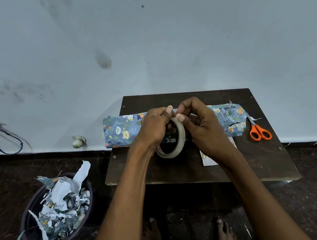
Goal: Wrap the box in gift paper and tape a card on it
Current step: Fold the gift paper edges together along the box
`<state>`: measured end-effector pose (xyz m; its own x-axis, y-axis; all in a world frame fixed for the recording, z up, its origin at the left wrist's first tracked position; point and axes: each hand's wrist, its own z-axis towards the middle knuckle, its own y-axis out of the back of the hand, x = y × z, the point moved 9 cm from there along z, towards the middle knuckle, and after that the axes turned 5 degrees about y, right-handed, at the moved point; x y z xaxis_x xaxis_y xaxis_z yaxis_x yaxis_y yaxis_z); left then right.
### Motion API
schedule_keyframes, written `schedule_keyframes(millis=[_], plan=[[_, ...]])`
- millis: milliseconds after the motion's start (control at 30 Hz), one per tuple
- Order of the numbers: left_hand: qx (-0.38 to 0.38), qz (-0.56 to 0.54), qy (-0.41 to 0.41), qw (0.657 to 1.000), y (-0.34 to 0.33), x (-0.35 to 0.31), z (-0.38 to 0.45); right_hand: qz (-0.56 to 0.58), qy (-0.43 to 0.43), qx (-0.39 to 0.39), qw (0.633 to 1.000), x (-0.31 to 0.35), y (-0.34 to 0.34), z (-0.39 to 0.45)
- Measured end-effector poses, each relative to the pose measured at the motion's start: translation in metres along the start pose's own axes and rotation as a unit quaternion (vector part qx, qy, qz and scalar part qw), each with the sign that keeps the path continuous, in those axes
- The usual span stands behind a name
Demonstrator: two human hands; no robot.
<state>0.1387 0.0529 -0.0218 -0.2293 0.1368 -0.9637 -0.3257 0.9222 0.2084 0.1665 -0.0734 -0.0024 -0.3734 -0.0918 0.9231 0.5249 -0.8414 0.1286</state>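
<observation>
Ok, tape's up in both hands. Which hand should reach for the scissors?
Right. The orange scissors lie on the table's right side, nearer the right hand. The left hand already has its grip on the tape roll and can steady it.

Blue gift paper (123, 130) printed with cartoon animals (white, yellow, orange); beige tape roll (178, 137); orange-handled scissors (260, 132); dark brown surface (258, 159).

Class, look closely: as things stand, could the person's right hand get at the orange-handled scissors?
Probably yes, once freed: the orange-handled scissors lie uncovered on the dark wooden board's right side, but the right hand is now picking at the beige tape roll.
</observation>
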Motion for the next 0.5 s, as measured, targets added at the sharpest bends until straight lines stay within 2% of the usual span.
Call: schedule_keyframes(millis=[300,500], plan=[[0.004,-0.002,0.005,1.0,0.0005,-0.0004,-0.0009,0.028,0.018,-0.033,0.999,0.0059,0.0065,0.0007],[0.009,-0.015,0.004,1.0,0.0002,-0.0016,-0.0026,0.023,0.012,-0.011,1.0,0.0069,0.001,-0.0004]])
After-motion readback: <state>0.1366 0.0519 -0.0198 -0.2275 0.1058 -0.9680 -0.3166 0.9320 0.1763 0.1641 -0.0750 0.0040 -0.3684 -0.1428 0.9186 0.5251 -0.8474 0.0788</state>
